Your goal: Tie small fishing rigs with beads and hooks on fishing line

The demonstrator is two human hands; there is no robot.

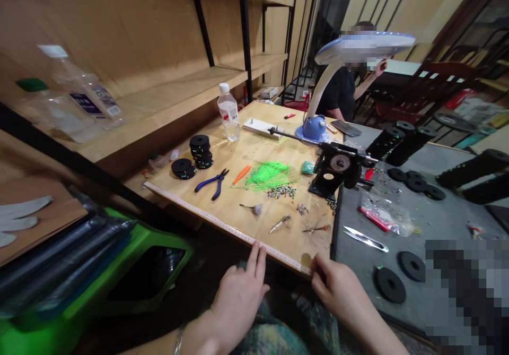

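At the wooden table's front edge, my left hand has two fingers stretched out and touching a white measuring tape that runs along the edge. My right hand is curled at the table's near corner, close to the tape's end; what its fingers hold, if anything, is hidden. Beyond my hands lie small feathery lures, a pile of coloured beads and bright green strands. An orange-handled tool and blue-handled pliers lie to the left of the strands.
A black winding device with a long rod stands on the right side. Black foam spools and scissors-like snips lie on the grey mat. A bottle and a blue lamp stand farther back. Another person sits beyond.
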